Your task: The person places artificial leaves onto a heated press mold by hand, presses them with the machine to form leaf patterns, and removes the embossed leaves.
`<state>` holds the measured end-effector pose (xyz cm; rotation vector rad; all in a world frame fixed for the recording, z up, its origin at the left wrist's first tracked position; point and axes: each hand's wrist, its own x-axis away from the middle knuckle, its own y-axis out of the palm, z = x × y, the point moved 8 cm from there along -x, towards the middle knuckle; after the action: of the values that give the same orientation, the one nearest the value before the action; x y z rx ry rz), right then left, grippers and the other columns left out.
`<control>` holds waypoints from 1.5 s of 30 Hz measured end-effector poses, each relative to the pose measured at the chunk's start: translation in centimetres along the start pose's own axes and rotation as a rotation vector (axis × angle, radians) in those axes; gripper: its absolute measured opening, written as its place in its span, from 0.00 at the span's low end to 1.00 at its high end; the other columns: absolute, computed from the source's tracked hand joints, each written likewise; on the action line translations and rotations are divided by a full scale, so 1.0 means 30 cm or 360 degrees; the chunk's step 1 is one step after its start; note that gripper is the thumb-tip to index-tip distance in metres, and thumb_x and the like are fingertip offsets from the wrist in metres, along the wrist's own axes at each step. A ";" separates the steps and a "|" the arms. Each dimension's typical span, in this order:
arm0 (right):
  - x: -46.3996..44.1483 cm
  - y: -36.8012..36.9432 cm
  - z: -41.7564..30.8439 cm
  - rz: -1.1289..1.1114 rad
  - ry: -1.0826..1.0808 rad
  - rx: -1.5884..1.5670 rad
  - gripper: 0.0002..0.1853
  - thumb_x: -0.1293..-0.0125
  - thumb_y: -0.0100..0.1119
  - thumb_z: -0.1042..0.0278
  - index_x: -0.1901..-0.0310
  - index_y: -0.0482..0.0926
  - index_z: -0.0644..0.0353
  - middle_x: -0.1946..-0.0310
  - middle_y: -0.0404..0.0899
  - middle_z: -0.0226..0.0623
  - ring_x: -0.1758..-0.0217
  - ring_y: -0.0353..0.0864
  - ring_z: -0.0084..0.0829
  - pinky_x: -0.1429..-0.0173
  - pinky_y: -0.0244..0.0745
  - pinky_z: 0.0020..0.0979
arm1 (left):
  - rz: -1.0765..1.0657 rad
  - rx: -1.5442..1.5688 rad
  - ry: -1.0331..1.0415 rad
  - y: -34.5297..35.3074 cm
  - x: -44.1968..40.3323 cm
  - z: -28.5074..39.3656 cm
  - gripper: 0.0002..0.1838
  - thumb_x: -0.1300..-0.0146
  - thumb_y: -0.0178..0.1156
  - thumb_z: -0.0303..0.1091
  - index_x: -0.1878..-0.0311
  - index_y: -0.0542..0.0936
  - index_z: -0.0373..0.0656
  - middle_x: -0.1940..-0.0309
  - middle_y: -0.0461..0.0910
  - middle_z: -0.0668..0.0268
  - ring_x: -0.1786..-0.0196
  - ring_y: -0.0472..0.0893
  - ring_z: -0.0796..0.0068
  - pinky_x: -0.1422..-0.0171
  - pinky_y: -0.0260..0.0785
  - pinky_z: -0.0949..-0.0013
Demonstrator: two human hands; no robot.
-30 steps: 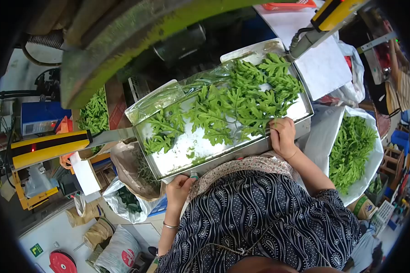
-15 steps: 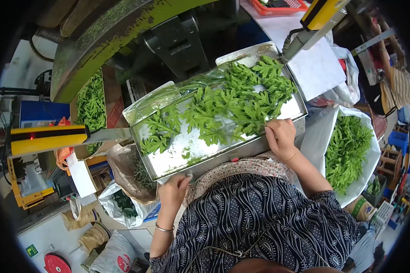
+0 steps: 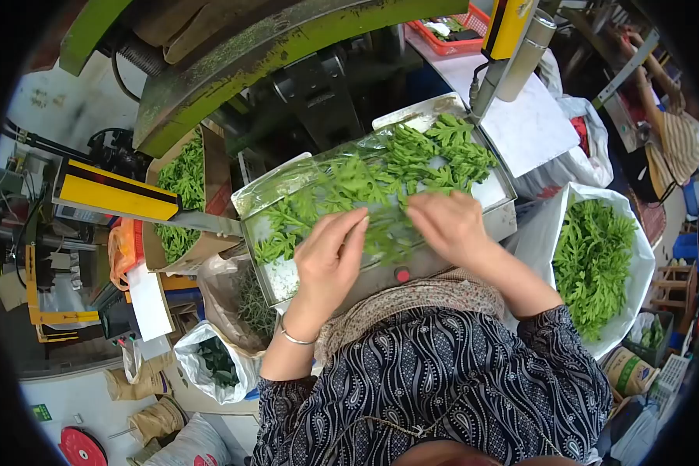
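Observation:
Lobed green leaves [image 3: 443, 151] lie spread over a shallow metal tray [image 3: 493, 189] in front of me. My right hand [image 3: 452, 225] is over the tray's near edge, its fingers closed on a green leaf [image 3: 388, 233] smeared by motion. My left hand [image 3: 330, 252] is over the near left part of the tray, with thumb and fingertips brought together beside that leaf. Whether the left fingertips grip it is hidden by blur. Clear plastic film [image 3: 276, 182] runs along the tray's far side.
A red button [image 3: 401, 274] sits on the tray's front. Yellow sensor bars [image 3: 116, 190] flank the tray under a green machine frame [image 3: 233, 78]. Leaves fill a white sack [image 3: 637, 264] at right and a cardboard box [image 3: 217, 186] at left. Another person's arm [image 3: 652, 97] shows far right.
My left hand has risen from the tray's front edge to over the leaves. My right hand has moved left with a leaf. The view has shifted slightly.

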<state>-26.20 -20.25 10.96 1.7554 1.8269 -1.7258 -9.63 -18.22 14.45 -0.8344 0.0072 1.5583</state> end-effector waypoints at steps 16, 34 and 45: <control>-0.051 0.265 -0.166 -0.1754 0.0890 -0.1658 0.15 0.37 0.59 0.66 0.51 0.77 0.63 0.67 0.82 0.37 0.67 0.77 0.24 0.62 0.71 0.25 | -0.0125 0.0696 -0.0749 -0.145 0.010 -0.101 0.06 0.40 0.60 0.22 0.60 0.82 0.34 0.73 0.82 0.60 0.79 0.77 0.79 0.79 0.64 0.82; 0.029 0.289 -0.021 -0.0889 0.1122 -0.2363 0.14 0.28 0.46 0.60 0.68 0.77 0.56 0.78 0.71 0.26 0.73 0.68 0.19 0.67 0.62 0.22 | 0.0427 -0.0419 -0.0205 -0.186 -0.031 -0.033 0.20 0.42 0.61 0.22 0.45 0.76 0.36 0.56 0.81 0.56 0.71 0.81 0.75 0.75 0.70 0.80; 0.016 0.231 -0.132 -0.1447 0.0810 -0.2355 0.15 0.27 0.45 0.61 0.71 0.75 0.55 0.79 0.71 0.26 0.77 0.67 0.19 0.70 0.63 0.23 | -0.0675 0.0186 -0.0129 0.027 0.095 -0.018 0.18 0.42 0.57 0.21 0.47 0.75 0.34 0.59 0.80 0.55 0.70 0.79 0.68 0.68 0.73 0.71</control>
<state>-18.97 -19.12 7.72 0.6698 2.9587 0.4509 -9.86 -16.16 12.26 -0.6308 -0.1288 1.1779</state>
